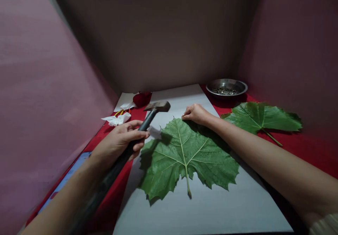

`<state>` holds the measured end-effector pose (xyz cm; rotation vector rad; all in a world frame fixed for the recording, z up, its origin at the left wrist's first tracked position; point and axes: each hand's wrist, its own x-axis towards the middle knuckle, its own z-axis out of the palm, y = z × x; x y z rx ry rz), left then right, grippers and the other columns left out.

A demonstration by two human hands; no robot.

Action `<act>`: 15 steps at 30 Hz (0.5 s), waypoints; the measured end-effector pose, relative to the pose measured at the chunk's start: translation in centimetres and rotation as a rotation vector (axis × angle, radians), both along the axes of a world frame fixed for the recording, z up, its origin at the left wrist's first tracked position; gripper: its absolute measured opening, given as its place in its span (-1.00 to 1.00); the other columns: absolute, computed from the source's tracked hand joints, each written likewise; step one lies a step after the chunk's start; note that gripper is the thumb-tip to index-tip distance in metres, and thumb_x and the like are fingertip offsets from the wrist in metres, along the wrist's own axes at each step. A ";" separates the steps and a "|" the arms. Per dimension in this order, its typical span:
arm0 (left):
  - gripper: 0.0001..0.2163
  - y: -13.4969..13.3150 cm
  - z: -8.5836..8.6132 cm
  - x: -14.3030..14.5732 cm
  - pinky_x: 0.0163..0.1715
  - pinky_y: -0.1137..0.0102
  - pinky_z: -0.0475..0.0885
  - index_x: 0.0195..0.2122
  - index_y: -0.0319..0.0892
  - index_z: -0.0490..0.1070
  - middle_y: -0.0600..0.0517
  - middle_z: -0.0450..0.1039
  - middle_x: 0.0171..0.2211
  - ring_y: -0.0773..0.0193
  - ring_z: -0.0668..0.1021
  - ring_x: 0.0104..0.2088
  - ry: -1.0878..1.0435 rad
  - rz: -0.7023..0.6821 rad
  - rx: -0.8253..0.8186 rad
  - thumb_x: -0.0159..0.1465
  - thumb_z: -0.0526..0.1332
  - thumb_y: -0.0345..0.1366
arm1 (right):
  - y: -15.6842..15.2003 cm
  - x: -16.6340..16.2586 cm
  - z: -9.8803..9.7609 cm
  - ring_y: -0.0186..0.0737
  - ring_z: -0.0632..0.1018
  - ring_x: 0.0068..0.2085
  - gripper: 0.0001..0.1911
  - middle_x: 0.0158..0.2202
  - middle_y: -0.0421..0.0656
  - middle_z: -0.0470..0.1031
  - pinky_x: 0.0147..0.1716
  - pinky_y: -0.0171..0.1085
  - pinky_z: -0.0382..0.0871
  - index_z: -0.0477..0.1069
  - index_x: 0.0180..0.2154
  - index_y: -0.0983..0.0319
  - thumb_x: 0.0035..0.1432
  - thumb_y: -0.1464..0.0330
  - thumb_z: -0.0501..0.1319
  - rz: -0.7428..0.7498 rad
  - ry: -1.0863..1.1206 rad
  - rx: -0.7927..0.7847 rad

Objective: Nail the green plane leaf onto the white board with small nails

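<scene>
A large green leaf [185,157] lies flat on a white board [232,207], stem toward me. My left hand [123,141] is closed round the dark handle of a hammer [157,107], whose metal head hovers above the board's far left part. My right hand [195,114] rests at the leaf's far edge, fingers pinched on a small nail [182,115] standing there. Two more thin nails [160,127] stick up along the leaf's far edge.
A metal bowl [226,87] of small nails sits at the far right on the red tablecloth [303,147]. A second green leaf [260,117] lies right of the board. Crumpled white tissue [116,119], a red object [141,99] and paper lie far left. Pink walls close in.
</scene>
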<state>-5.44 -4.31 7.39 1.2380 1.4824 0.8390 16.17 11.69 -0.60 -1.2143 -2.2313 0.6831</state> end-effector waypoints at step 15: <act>-0.47 3.4 -2.0 4.2 -0.08 0.24 0.36 0.19 -0.24 0.12 -0.15 0.41 -0.02 0.07 0.47 -0.04 0.975 -0.308 0.562 0.15 0.05 -0.38 | -0.3 -0.1 0.4 -0.25 0.52 -0.37 -0.89 -0.39 -0.09 0.57 -0.42 -0.38 0.28 0.59 -0.37 0.31 -0.01 0.45 0.31 -0.023 -0.034 -0.015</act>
